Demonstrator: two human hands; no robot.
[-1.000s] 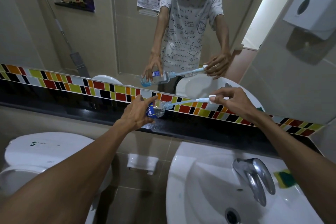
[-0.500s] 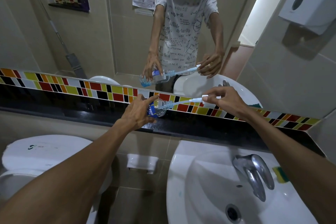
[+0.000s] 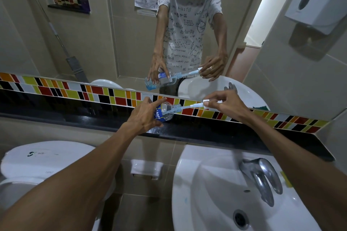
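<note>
My left hand grips a clear plastic bottle with a blue label, tilted on its side above the black ledge. Some blue liquid shows in the bottle's mirror image. My right hand pinches a white pump head whose thin tube runs into the bottle's neck. The pump is pulled partly out and the tube slants down to the left. Both hands are held in front of the mirror, which repeats them.
A white washbasin with a chrome tap lies below my right arm. A toilet cistern stands at lower left. A coloured tile strip runs under the mirror. A paper dispenser hangs on the right wall.
The view has tilted slightly. My hands keep the same hold on the bottle and pump; the pump head sits about where it was.
</note>
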